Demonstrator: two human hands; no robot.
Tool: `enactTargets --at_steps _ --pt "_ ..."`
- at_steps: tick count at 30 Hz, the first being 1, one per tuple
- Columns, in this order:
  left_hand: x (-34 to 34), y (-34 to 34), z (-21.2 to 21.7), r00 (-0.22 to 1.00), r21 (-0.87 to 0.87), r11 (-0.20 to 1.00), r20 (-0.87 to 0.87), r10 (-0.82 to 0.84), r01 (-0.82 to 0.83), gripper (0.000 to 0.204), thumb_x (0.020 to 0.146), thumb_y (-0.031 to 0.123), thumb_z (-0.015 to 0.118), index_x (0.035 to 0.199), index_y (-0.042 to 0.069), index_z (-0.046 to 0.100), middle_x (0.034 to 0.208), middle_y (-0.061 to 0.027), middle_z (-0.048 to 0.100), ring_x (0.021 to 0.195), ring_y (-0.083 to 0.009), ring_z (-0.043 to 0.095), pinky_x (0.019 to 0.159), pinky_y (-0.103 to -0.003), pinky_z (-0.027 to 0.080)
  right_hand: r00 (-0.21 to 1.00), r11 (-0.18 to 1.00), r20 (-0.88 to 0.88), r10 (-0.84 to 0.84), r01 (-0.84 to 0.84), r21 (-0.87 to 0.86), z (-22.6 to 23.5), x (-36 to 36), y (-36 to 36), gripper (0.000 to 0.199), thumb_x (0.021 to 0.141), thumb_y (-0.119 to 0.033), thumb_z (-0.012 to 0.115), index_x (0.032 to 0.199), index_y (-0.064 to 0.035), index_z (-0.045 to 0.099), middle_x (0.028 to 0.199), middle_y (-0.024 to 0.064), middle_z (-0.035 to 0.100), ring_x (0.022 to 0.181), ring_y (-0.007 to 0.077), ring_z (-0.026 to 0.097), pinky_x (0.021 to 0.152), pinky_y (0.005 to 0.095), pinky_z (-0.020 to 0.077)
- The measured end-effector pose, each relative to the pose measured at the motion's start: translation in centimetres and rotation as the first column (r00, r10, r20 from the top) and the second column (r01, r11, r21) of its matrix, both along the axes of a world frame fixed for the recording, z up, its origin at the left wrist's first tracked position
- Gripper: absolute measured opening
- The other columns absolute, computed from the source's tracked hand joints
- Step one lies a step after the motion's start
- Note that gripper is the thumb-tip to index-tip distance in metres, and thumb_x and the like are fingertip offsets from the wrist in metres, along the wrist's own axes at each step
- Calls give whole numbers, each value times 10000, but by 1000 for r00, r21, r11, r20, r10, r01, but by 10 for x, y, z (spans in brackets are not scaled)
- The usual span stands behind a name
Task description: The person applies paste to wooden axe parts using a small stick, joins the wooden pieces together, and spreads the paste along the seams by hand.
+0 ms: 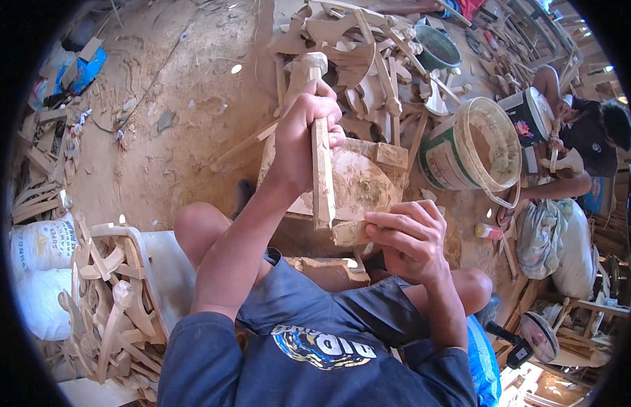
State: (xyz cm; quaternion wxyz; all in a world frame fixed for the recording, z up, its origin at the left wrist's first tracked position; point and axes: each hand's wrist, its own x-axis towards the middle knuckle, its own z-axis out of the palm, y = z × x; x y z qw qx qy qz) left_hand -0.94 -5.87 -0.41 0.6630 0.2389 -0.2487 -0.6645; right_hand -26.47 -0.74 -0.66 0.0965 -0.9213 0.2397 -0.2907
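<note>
From my end, I'd judge this a smoothing step — small block to wooden stick. I have the left hand (303, 125) wrapped tight round the wooden stick (323, 180), above a worn wooden slab (366, 178), its knobbed end pointing away. The right hand (417, 237) pinches the small block (351, 234) just beside the near end — contact I can't tell. Next calls for a steady left hold.

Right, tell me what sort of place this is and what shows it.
Probably a woodworking shop: rough-shaped wooden pieces lie piled ahead, more carved parts are heaped at lower left, and the left hand holds a squared wooden stick.
</note>
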Motion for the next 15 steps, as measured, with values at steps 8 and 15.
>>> enactTargets --at_steps 8,15 --pt "-11 0 -11 963 -28 991 233 136 -134 146 958 184 533 850 93 500 783 28 449 658 -53 424 626 -238 444 984 992 -140 -114 104 -76 0 5 12 329 664 -70 792 971 -182 828 1174 -70 808 922 152 704 758 338 488" --pt "-8 -5 -24 933 -62 977 292 213 -203 138 974 217 555 976 110 466 818 22 460 619 -55 505 524 -186 453 986 987 -61 -157 154 -49 0 4 11 305 679 -18 804 946 -165 818 1096 -35 820 850 188 728 737 355 524"
